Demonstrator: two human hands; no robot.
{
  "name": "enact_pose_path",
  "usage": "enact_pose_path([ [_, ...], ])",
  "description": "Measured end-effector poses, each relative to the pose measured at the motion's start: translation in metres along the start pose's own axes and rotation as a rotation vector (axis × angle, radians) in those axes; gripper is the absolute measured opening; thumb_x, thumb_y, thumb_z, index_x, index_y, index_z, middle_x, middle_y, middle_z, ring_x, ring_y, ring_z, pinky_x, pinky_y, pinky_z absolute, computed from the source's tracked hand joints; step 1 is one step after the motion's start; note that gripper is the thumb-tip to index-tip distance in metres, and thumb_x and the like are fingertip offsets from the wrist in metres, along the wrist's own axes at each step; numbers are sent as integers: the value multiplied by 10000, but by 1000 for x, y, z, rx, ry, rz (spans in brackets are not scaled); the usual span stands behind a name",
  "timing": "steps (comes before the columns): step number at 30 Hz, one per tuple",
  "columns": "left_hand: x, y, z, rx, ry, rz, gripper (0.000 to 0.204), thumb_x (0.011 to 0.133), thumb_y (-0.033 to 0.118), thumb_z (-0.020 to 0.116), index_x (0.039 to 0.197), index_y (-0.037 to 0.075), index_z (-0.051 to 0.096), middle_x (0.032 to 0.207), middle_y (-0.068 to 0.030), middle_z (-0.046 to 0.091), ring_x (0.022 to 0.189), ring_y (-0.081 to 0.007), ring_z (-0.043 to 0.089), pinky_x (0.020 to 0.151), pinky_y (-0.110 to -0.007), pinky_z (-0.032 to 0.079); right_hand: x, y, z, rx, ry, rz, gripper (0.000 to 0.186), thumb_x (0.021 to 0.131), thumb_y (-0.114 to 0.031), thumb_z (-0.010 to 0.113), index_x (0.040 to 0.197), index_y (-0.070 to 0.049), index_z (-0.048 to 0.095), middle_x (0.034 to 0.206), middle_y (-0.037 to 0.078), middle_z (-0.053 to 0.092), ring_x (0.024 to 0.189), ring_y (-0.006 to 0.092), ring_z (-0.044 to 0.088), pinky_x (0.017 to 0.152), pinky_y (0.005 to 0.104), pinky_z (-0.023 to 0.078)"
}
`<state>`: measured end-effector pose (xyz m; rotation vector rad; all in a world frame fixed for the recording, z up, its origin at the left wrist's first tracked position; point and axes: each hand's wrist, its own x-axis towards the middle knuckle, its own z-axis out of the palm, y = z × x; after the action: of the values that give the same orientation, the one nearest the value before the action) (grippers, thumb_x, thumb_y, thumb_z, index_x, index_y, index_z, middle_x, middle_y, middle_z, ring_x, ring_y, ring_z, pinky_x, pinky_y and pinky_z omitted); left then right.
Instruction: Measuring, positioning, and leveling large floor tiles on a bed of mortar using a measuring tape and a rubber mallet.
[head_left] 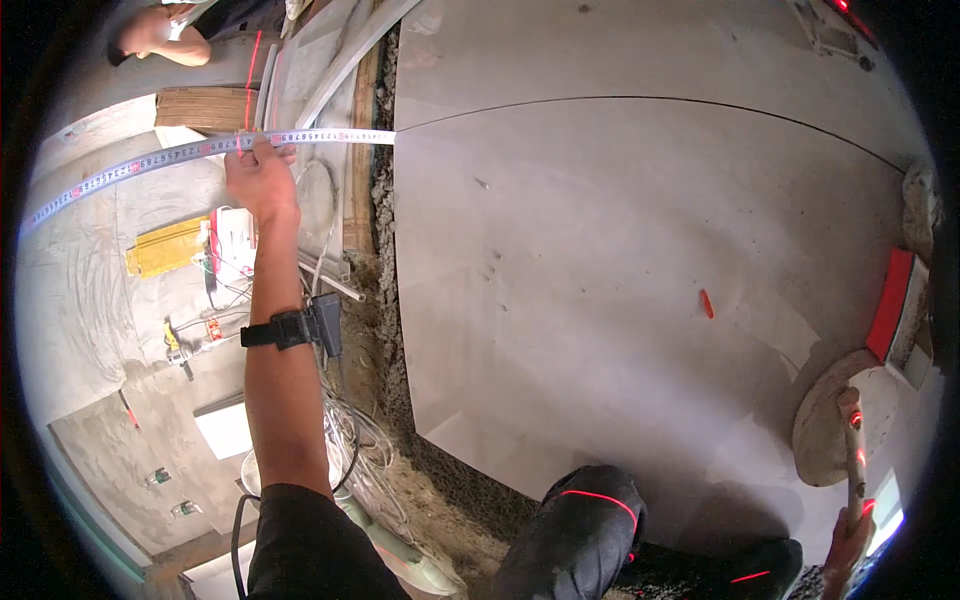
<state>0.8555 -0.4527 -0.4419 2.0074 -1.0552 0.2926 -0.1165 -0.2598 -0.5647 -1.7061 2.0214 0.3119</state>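
A tape measure blade (pixel 340 136), white with printed marks, runs from the far left rim to the left edge of a large grey floor tile (pixel 590 330). My left hand (pixel 262 180) is closed on the blade, pinching it a short way from its end. A black strap with a small box is around my left forearm. At the lower right, my right hand (pixel 848 545) is closed round a pale wooden handle (pixel 856 460). Behind that handle is a flat round dusty thing (pixel 815 430); I cannot tell whether the two are joined.
A dark seam crosses the tiles. An orange-red piece (pixel 707 304) lies on the tile, and a red-and-white box (pixel 889 305) stands at right. Tangled cables (pixel 350 440), a yellow package (pixel 168 248) and long strips (pixel 350 62) lie at left. Another person (pixel 175 40) is at the upper left.
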Motion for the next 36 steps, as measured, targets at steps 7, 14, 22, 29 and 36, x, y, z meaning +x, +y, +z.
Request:
enact_pose_path([
  [7,3,1,1,-23,-30,-2,175,985,58,560,1081,-78,505,903,-188,691,691,-218,724,598,-290,601,1,2,0,40,-84,37,539,952,-126,657,1411,65,447,1004,220,563,878,317,580,783,440,480],
  [14,5,3,-1,29,-69,-33,241,1001,56,530,1181,-101,492,964,-205,681,740,-221,713,624,-299,616,-6,3,4,-63,-78,96,553,981,-177,629,1440,56,426,1080,231,551,961,318,568,843,445,471],
  [22,3,3,1,-26,-73,-43,231,1003,48,527,1183,-93,496,956,-199,685,732,-215,712,629,-300,614,-4,-5,-7,-53,-57,56,574,987,-242,637,1431,58,433,1062,215,554,940,310,560,831,429,468],
  [29,-25,-4,-32,-1,-29,-10,144,997,72,563,1061,-55,536,896,-161,688,735,-226,720,648,-313,603,7,-29,-11,-68,-139,15,412,977,-218,646,1262,58,534,879,179,562,780,256,534,719,427,446],
  [36,-226,12,-256,157,148,-238,218,1014,137,562,1135,-44,573,978,-77,655,788,-153,619,675,-306,537,22,3,-23,6,19,-34,362,987,-291,655,1166,20,613,830,43,586,747,160,507,668,328,451],
])
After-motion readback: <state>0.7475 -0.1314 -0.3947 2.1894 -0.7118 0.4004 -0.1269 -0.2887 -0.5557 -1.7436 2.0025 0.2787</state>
